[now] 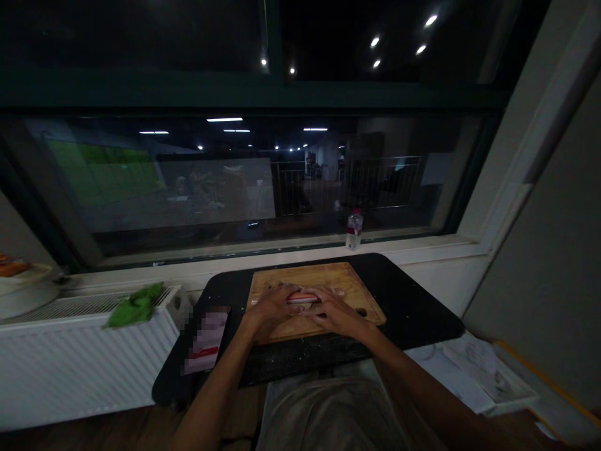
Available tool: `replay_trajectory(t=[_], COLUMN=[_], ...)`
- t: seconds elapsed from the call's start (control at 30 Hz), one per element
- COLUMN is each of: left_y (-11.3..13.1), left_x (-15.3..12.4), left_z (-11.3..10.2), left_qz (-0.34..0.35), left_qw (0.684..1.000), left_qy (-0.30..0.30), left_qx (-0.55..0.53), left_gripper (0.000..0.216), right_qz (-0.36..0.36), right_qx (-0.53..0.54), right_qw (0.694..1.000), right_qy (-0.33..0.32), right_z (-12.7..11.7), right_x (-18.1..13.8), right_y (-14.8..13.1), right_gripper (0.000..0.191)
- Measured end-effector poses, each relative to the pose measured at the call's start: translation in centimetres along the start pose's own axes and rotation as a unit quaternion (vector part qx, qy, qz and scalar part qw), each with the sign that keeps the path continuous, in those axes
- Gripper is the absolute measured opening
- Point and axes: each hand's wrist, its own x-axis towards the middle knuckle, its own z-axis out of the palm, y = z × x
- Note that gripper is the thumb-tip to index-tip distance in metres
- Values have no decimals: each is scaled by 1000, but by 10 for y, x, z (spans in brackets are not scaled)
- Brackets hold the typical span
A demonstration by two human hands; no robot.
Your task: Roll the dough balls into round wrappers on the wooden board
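Observation:
A light wooden cutting board [323, 275] lies on a black table, and both hands meet over its middle. Between them is a small oblong thing with red and white stripes [302, 299], its ends and underside covered by fingers. My left hand [276, 303] curls round its left side. From the other side my right hand [332, 311] closes on it, fingers bent. Pale scraps, too dim to name, show on the board around the fingertips. The exact kind of the striped thing cannot be made out.
On the black table [413, 313], a pink-screened phone [209, 341], partly pixelated, lies left of the board. A water bottle [354, 230] stands on the windowsill. A green cloth [134, 305] hangs over the white radiator [94, 369]. Papers [469, 369] lie low at right.

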Motion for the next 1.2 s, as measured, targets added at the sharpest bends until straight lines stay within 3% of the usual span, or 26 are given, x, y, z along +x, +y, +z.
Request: replay_trajectory(t=[0.27, 0.43, 0.6, 0.73, 0.87, 1.07, 1.2], left_y=[2, 7, 11, 9, 2, -7, -5], left_x=[-5, -5, -8, -8, -6, -7, -10], left_z=[-4, -5, -9, -6, -6, -18, -19], left_qz=[20, -11, 8, 8, 18, -94, -110], left_qw=[1000, 1000, 999, 999, 999, 981, 976], left_qy=[6, 1, -9, -2, 2, 5, 30], left_qx=[4, 15, 30, 36, 29, 171, 185], left_gripper=[66, 68, 66, 73, 54, 47, 48], right_qz=[41, 55, 103, 178, 215, 178, 171], right_qx=[96, 107, 11, -122, -184, -213, -194], right_qw=[994, 992, 995, 976, 958, 960, 965], right_qy=[28, 29, -7, -33, -37, -34, -37], right_z=[-17, -21, -24, -21, -7, 4, 6], right_x=[9, 15, 28, 46, 49, 40, 36], right_y=[5, 8, 11, 15, 20, 28, 34], right_gripper=[54, 54, 33, 39, 45, 59, 63])
